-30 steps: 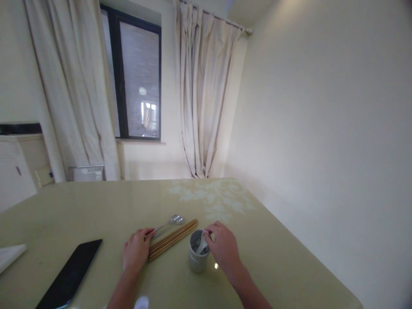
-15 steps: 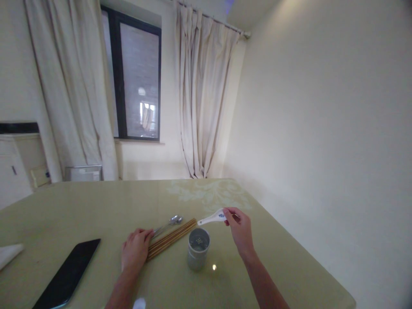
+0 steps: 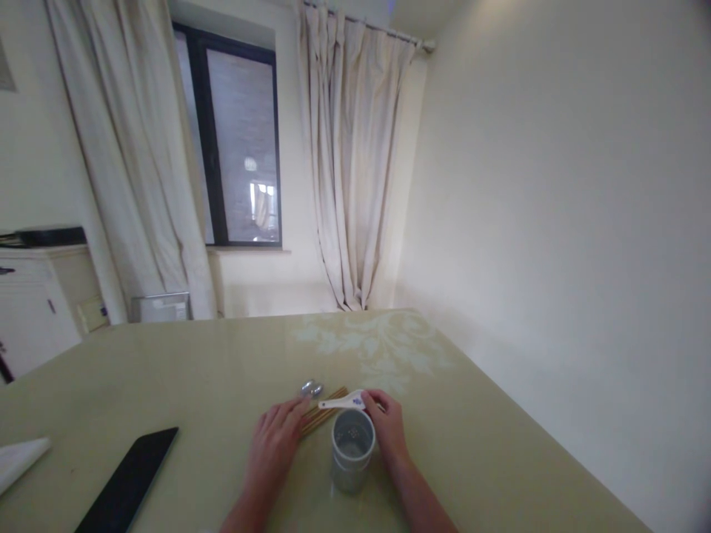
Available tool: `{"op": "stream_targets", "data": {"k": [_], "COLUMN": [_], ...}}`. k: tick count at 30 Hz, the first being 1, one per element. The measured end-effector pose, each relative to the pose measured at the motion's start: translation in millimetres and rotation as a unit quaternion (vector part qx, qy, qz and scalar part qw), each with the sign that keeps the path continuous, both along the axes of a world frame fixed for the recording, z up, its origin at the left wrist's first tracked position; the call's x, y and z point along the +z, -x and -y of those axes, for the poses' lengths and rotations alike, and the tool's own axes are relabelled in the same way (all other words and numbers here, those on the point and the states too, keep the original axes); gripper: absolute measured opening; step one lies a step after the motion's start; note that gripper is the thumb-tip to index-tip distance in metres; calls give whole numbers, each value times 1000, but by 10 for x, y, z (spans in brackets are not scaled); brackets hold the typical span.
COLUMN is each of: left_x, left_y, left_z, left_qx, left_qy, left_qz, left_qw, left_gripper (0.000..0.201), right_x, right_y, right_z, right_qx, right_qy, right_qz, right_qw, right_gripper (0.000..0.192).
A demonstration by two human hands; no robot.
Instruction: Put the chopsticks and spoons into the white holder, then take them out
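Pale green table top (image 3: pixel 500 444): glossy, smooth, reflective. Small white spoon with blue print (image 3: pixel 341 403): glazed ceramic look. Grey cylindrical holder (image 3: pixel 352 460): matt, perforated base. Brown chopsticks (image 3: pixel 325 413): wood. Two silver spoons (image 3: pixel 312 388): polished metal. Black slab phone (image 3: pixel 130 488): glossy glass face. Cream curtains (image 3: pixel 355 170): matt cloth.

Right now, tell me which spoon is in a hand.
The white ceramic spoon, pinched by the right hand above the grey holder. The metal spoons lie on the table beside the chopsticks.
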State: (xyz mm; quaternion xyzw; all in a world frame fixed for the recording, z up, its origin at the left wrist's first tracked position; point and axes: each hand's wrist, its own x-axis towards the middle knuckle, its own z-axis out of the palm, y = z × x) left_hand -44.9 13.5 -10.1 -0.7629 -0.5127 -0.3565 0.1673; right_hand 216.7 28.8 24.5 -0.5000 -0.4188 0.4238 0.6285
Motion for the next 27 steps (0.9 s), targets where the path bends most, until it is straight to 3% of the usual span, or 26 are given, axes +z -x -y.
{"op": "stream_targets", "data": {"k": [5,9,13,15,18,21,27], "left_x": [-10,-85,-111,-86,-34,-5,15], "left_y": [-328,-233,178,427,705,793,703], "left_z": [22,-2,-38,-30,6,18,-36], "left_qx": [-83,-91,-6,68,132,165,164], "left_qy": [15,27,48,74,121,171,223], "left_qz": [-63,-57,14,56,71,79,74], "left_qw": [994,994,999,993,981,968,958], "left_gripper": [50,56,47,44,47,49,48], "right_x": [-40,-43,-69,-109,-180,-224,-195], "right_y": [-62,-23,37,52,62,60,42], "right_z": [25,61,105,109,95,87,124], "right_qx": [43,72,70,68,78,88,84], "right_qy": [10,9,22,30,34,33,37], "right_qz": [3,18,8,-1,-13,-21,-26], "right_qw": [999,997,997,997,996,995,995], "right_gripper": [61,59,61,59,57,54,59]}}
